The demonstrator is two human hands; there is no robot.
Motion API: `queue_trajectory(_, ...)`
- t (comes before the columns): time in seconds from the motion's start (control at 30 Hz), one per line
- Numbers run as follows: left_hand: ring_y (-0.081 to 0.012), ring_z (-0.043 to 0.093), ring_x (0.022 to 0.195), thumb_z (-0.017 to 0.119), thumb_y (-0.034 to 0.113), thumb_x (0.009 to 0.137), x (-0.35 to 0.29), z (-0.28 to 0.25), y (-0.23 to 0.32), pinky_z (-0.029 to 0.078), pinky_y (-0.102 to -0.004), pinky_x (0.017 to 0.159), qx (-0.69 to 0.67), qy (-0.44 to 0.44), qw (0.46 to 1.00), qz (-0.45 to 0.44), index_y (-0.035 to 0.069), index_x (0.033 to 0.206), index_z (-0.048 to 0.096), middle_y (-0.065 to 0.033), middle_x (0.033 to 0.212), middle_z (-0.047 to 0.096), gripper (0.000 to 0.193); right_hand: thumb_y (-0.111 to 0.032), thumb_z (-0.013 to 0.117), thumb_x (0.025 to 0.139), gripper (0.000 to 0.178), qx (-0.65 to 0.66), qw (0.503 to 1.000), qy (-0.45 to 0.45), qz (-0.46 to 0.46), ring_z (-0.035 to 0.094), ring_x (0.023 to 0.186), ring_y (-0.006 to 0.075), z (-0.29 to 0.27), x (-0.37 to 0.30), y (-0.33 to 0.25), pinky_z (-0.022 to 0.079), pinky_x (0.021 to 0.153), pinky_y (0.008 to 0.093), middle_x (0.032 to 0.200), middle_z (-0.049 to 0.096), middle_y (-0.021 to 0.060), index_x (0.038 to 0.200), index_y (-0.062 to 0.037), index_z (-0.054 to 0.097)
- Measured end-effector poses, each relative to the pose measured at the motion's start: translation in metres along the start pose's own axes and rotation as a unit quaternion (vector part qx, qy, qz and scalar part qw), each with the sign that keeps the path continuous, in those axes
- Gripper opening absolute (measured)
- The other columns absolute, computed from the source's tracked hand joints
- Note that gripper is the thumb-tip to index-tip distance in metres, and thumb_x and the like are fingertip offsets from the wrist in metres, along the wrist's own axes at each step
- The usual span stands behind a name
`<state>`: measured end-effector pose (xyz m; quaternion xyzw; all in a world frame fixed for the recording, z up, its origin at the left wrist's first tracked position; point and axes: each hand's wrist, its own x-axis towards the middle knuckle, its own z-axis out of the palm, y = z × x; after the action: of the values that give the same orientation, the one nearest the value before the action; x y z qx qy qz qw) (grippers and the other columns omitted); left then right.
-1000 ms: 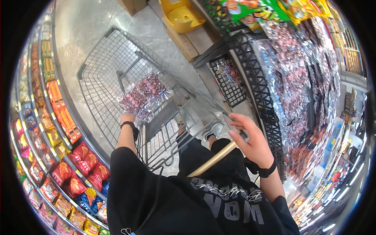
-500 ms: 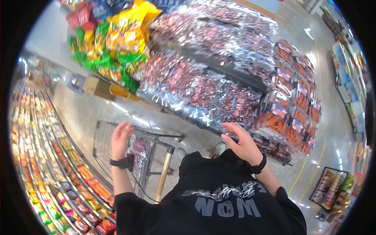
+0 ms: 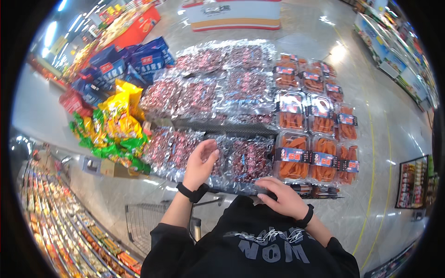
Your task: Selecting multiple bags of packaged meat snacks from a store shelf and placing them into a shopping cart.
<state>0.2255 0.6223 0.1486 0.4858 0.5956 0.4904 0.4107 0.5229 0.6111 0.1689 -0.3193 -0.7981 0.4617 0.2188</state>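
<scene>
Left hand (image 3: pixel 200 163) hangs open above a clear bag of red sweets (image 3: pixel 172 149); right hand (image 3: pixel 282 198) lies open, palm down, on the display's front edge (image 3: pixel 241 188); orange-filled tubs (image 3: pixel 320 162) sit beyond the right hand

Bright overhead light, floor glare, fisheye-warped edges

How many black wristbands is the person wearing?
2. One black band is on the left wrist, beside the clear bags of red sweets; the other band is on the right wrist. Sleeves may hide more.
</scene>
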Motion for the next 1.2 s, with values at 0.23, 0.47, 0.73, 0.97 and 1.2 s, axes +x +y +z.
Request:
queue_trajectory(0.23,-0.0316,0.057,0.117,0.068,0.014,0.087,0.100,-0.010,0.018,0.043,-0.0381,0.100,0.208,0.047,0.957,0.198,-0.001,0.128,0.054,-0.0191,0.124,0.060,0.045,-0.018,0.064,0.091,0.041,-0.014,0.989,0.146,0.002,0.059,0.112,0.0335,-0.031,0.066,-0.030,0.047,0.094,0.0367,0.121,0.058,0.0187,0.126,-0.0004,0.053)
queue_trajectory(0.47,-0.0357,0.055,0.118,0.066,0.018,0.088,0.132,-0.016,0.016,0.042,-0.0401,0.101,0.184,-0.003,0.963,0.197,-0.002,0.127,0.053,-0.0216,0.125,0.059,0.046,-0.015,0.068,0.089,0.044,-0.093,0.972,0.214,0.041,0.061,0.097,0.0209,-0.022,0.104,-0.036,0.050,0.084,0.0314,0.116,0.059,0.0108,0.129,-0.0053,0.053)
queue_trajectory(0.73,-0.0271,0.059,0.116,0.066,0.014,0.090,0.043,-0.042,-0.021,0.044,-0.0359,0.101,0.174,-0.103,0.976,0.076,-0.001,0.125,0.057,-0.0166,0.123,0.063,0.039,-0.021,0.065,0.090,0.042,-0.105,0.984,0.053,0.136,0.058,0.112,0.0351,0.040,0.074,-0.004,0.047,0.095,0.0389,0.121,0.059,0.0178,0.126,-0.0023,0.055)
queue_trajectory(0.97,-0.0306,0.052,0.124,0.066,0.012,0.089,-0.027,-0.007,-0.066,0.042,-0.0365,0.102,0.121,-0.185,0.975,0.015,0.001,0.134,0.047,-0.0195,0.133,0.052,0.051,-0.019,0.067,0.086,0.045,-0.150,0.959,0.035,0.238,0.053,0.117,0.0392,0.089,0.033,0.024,0.043,0.101,0.0409,0.126,0.055,0.0215,0.124,0.0014,0.054)
queue_trajectory(1.2,-0.0336,0.055,0.113,0.067,0.010,0.086,-0.064,0.003,-0.078,0.044,-0.0382,0.099,0.129,-0.183,0.974,-0.013,-0.001,0.128,0.049,-0.0200,0.121,0.054,0.047,-0.017,0.067,0.087,0.047,-0.021,0.921,0.181,0.345,0.054,0.115,0.0379,0.099,-0.018,0.055,0.048,0.095,0.0388,0.131,0.050,0.0219,0.126,0.0036,0.051)
